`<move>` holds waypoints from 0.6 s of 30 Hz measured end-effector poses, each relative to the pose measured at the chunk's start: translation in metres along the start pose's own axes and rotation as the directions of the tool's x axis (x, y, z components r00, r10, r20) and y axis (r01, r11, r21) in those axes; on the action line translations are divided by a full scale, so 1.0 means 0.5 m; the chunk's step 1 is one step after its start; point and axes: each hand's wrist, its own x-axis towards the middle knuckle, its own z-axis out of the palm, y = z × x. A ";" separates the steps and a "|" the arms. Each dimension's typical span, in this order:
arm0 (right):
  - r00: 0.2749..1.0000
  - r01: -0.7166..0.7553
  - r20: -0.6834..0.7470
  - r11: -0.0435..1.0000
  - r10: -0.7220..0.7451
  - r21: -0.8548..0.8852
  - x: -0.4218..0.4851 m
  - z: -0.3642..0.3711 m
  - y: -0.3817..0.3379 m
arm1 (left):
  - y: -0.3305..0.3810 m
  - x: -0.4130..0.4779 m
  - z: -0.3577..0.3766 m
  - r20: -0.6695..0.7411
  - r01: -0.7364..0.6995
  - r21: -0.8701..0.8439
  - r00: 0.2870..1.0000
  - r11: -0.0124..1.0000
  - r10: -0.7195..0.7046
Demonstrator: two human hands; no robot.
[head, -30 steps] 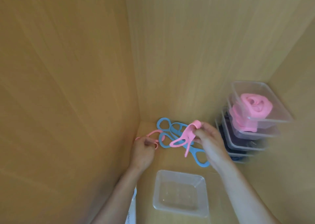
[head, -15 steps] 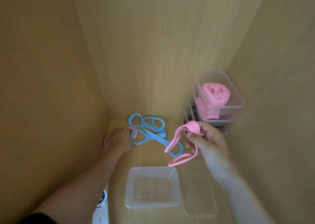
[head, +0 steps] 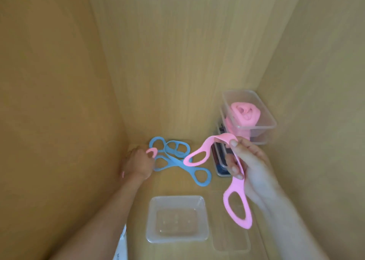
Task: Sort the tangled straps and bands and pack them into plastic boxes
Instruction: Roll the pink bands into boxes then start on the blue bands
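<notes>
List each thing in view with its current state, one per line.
pink strap: lifted, held in right hand
second pink strap: gripped by left hand
blue straps: tangled, lying on shelf
empty box: open
lid: off, beside box
stacked boxes: filled, top holds rolled pink band

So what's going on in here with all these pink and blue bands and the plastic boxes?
A person is sorting stretchy bands inside a wooden cabinet. The right hand holds up a pink band, draped over its fingers, above the shelf. The left hand pinches another pink loop beside the blue bands tangled on the shelf. An empty clear box sits in front, with its lid beside it. Stacked boxes at the right already hold rolled pink bands.
</notes>
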 end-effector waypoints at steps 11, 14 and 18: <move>0.994 0.022 0.105 0.989 -0.038 0.148 0.064 0.041 -0.006 | 0.117 -0.167 -0.122 0.411 0.441 -0.813 0.897 0.381 -0.162; 0.987 0.034 0.151 0.983 -0.062 0.178 0.078 0.069 -0.015 | 0.130 -0.188 -0.142 0.514 0.505 -0.794 0.855 0.338 -0.071; 0.965 0.075 0.234 0.980 -0.119 0.186 0.084 0.101 -0.030 | 0.143 -0.188 -0.154 0.587 0.575 -0.780 0.809 0.248 -0.028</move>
